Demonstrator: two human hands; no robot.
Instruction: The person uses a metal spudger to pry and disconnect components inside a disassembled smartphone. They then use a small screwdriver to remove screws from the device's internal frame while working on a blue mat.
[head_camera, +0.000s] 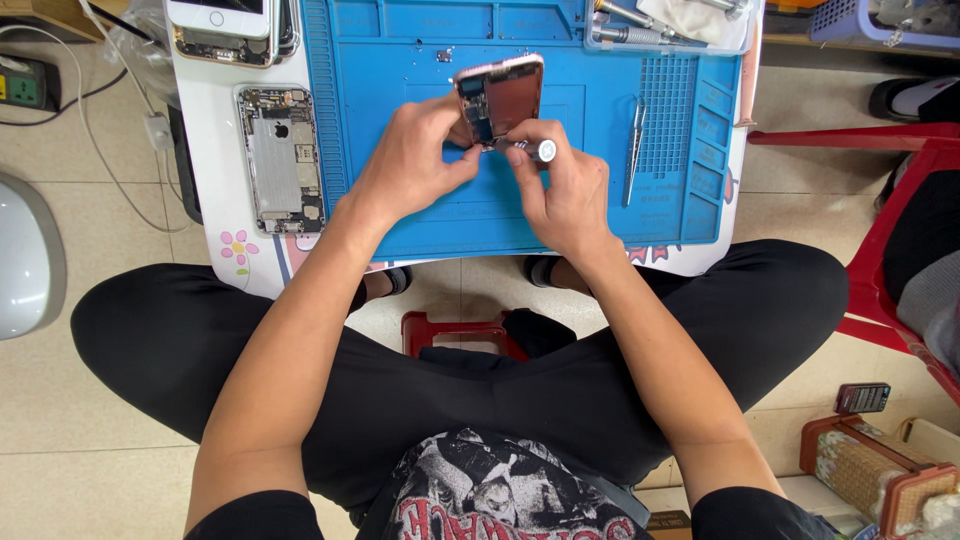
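Observation:
My left hand (410, 160) grips the lower edge of an opened phone (500, 95), tilted up over the blue work mat (400, 60), its inner parts facing me. My right hand (565, 185) holds a small silver screwdriver (530, 148) with its tip at the phone's lower edge. Both hands meet just above the mat's middle.
A stripped phone chassis (282, 158) lies on the white table (205, 130) left of the mat. Another phone (222, 20) sits at the top left. Tweezers (633, 150) lie on the mat's right side, tools (640, 25) at the top. A red stool (890, 220) stands right.

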